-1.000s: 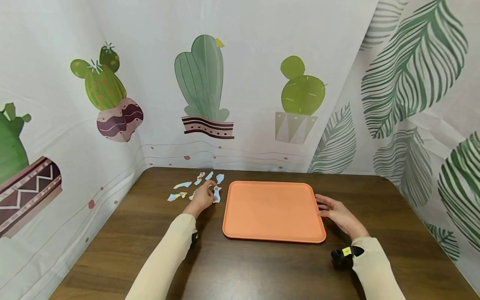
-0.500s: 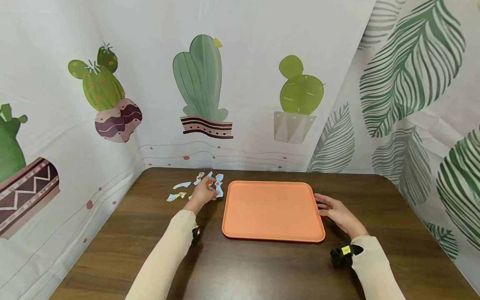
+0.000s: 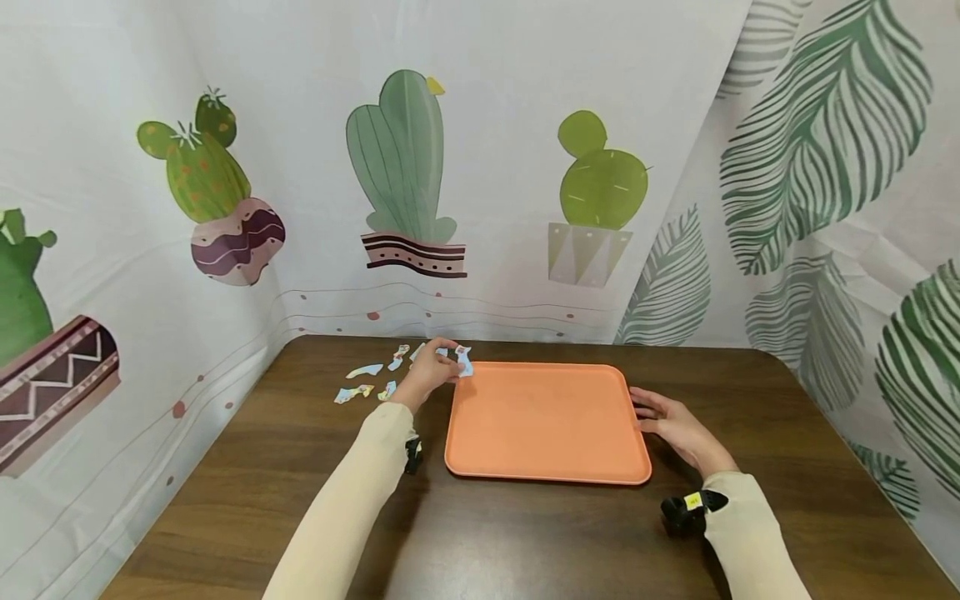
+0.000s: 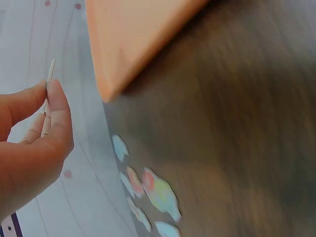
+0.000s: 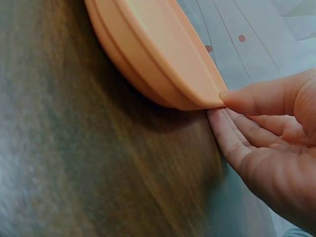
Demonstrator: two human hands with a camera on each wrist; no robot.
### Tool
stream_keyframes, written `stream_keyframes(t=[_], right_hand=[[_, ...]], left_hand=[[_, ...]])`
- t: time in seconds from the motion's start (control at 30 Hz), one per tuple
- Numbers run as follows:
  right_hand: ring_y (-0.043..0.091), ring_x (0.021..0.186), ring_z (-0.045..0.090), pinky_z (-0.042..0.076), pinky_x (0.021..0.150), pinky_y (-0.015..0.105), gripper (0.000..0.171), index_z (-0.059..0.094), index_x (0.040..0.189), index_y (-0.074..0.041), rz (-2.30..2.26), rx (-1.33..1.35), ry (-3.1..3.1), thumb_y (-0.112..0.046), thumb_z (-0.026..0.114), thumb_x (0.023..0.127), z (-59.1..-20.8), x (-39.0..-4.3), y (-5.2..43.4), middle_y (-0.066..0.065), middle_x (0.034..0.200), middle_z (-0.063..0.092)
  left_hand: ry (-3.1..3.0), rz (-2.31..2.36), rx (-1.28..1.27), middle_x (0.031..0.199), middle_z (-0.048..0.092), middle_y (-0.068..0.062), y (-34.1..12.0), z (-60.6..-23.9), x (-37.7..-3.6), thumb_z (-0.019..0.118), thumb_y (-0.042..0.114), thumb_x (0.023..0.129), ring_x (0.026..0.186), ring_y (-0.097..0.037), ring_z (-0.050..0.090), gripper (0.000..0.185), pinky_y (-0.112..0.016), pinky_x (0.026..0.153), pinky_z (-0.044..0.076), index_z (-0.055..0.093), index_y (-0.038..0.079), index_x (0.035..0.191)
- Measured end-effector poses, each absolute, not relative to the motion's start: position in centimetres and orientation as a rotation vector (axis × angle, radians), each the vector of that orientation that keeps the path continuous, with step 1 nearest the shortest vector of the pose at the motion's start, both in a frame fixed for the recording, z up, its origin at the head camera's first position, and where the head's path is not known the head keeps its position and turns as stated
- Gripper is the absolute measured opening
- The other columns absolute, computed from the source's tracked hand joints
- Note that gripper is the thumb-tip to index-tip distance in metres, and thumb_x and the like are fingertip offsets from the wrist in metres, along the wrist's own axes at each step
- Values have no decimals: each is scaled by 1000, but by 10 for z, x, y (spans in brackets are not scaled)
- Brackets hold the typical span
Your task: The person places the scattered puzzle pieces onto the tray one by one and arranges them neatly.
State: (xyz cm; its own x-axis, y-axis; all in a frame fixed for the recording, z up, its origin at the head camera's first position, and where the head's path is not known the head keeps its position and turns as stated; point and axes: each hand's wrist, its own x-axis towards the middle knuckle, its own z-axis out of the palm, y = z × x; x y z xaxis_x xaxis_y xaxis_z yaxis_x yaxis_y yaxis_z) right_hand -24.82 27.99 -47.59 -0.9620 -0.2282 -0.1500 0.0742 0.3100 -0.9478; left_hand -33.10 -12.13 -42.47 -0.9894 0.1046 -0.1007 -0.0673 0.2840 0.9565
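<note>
My left hand [image 3: 429, 372] pinches a light-blue printed puzzle piece [image 3: 465, 362] between thumb and fingers, over the far-left corner of an orange tray [image 3: 547, 425]. Seen edge-on in the left wrist view, the held piece [image 4: 51, 70] is thin and flat. Several other puzzle pieces [image 3: 365, 371] lie on the table left of the tray, some partly hidden behind the left hand. At the tray's right side, my right hand [image 3: 681, 431] grips the rim. The right wrist view has the thumb on top of the tray edge [image 5: 202, 94] and fingers beneath it.
The brown wooden table [image 3: 495, 542] reaches back to a white cloth [image 3: 510, 167] printed with cacti and leaves. Black straps with devices [image 3: 684, 515] sit on both wrists.
My left hand has taken a puzzle piece from the group and moved it right and slightly away, to the tray's far-left corner. The right hand and the tray have stayed put.
</note>
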Motion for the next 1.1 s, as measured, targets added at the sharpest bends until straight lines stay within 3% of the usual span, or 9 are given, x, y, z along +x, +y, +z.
stream_keyframes(t=[0.6,1.1], right_hand=[[45,132,35,46,102,43,67,20,150,7,-1711,-133,2290,0,57,94,-475,-247,279,31,151,24],[46,133,34,44,103,45,65,22,148,9,-1710,-142,2280,1,56,93,-474,-249,280,32,151,23]], left_hand=[[2138,1928,137,99,63,-21,-48,-414,-339,62,-6,90,101,-44,61,54,-51,95,49,43,1,140],[2066,1952,139,92,65,-21,10,-424,-340,66,-9,86,100,-47,61,49,-51,92,52,53,1,132]])
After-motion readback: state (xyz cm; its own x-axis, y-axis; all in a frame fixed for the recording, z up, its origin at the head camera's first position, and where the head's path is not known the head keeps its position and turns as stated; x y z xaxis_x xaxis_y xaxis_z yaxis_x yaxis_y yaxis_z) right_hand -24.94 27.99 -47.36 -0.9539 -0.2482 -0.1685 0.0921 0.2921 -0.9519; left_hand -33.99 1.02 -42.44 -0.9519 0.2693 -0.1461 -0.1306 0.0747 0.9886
